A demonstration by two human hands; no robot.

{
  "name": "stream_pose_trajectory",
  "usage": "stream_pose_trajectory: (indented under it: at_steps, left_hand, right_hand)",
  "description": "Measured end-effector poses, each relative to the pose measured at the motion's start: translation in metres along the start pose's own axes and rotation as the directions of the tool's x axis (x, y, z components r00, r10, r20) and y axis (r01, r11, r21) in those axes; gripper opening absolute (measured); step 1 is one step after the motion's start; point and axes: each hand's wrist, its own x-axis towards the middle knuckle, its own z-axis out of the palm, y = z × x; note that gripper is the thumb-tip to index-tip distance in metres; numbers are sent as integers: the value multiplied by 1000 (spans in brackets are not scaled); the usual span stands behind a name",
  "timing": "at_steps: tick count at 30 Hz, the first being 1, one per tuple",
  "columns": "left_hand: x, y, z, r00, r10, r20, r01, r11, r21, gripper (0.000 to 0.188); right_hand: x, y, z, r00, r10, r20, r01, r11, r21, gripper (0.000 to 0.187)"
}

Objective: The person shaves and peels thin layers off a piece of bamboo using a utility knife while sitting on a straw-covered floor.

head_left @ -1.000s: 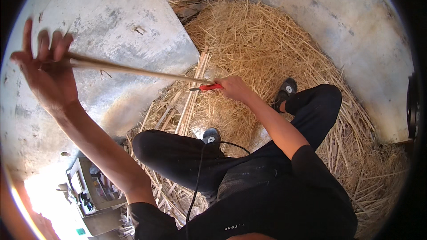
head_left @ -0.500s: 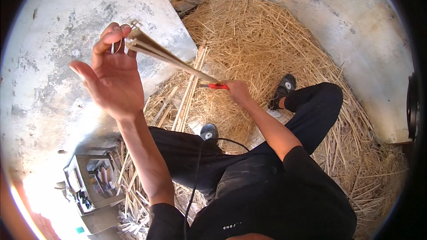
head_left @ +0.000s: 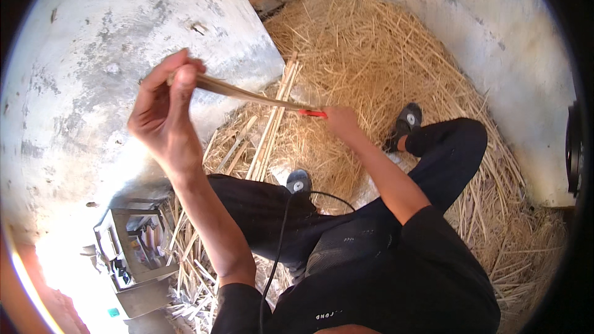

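Note:
Long, thin bamboo strips stretch between my two hands in a slim bundle, sloping slightly down to the right. My left hand is closed around their left end, thumb and fingers pinching it, raised in front of the pale wall. At the other end, my right hand is closed around a red-handled knife and the strips beside it. My fingers hide much of the handle, and the blade cannot be made out clearly.
Straw-like shavings cover the floor, with several long strips lying across them. A peeling wall rises at the left, another at the right. A cluttered open wooden box stands lower left. A black cable hangs before me.
My left hand has gone from open, beside the fanned strip ends, to closed on them. The strips now lie together and less steep. My right hand keeps its grip.

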Motion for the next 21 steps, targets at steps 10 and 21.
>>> stream_pose_trajectory:
  at_steps: [10, 21]
  left_hand:
    - [-37, 7, 5, 988, -76, 134, 132, 866, -482, 44]
    - [-48, 15, 31, 951, -111, -288, 6, 940, -341, 50]
  right_hand:
    - [-109, -42, -109, 994, 52, 93, -102, 711, 696, 35]
    - [-121, -64, -118, 995, 99, 6, -62, 574, 816, 31]
